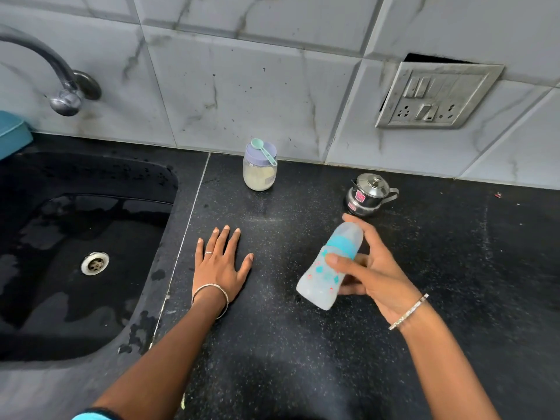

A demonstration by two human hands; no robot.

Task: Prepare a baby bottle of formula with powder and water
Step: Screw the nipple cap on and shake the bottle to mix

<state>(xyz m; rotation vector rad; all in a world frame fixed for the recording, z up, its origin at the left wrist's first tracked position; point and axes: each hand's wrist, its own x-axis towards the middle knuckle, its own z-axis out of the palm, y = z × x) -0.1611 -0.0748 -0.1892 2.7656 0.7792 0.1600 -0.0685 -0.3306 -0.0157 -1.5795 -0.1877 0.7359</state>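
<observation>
1. A black speckled counter (303, 344) runs along a grey tiled wall in a kitchen. Every place below is given from the bottle.
2. The bottle (318, 286) sits at mid-counter in front of the person. It is tilted, with its long axis running from the base, low and to the left, up to the capped top, which points away and to the right. I cannot tell whether the base touches the counter. The cap and teal collar are on, and the bottle looks empty.
3. The right hand (372, 268) grips the bottle round the middle, with the thumb across the front and the fingers curled behind.
4. The left hand (221, 262) lies left of the bottle and apart from it. It is flat on the counter, palm down, with fingers spread, and it holds nothing.
5. A steel pot (368, 192) with its lid on stands just beyond the bottle's top.
6. The powder jar (260, 174) stands beyond the bottle and to the left, by the wall. Its lid is on, and a scoop (263, 150) rests on the lid.
7. The sink (60, 298) is far left of the bottle, past the left hand.
8. As I judge it, the top must come off first. It points away from the free left hand, so that hand has to cross over, or the bottle has to turn towards it. The left hand is also the nearer one to the jar.
</observation>
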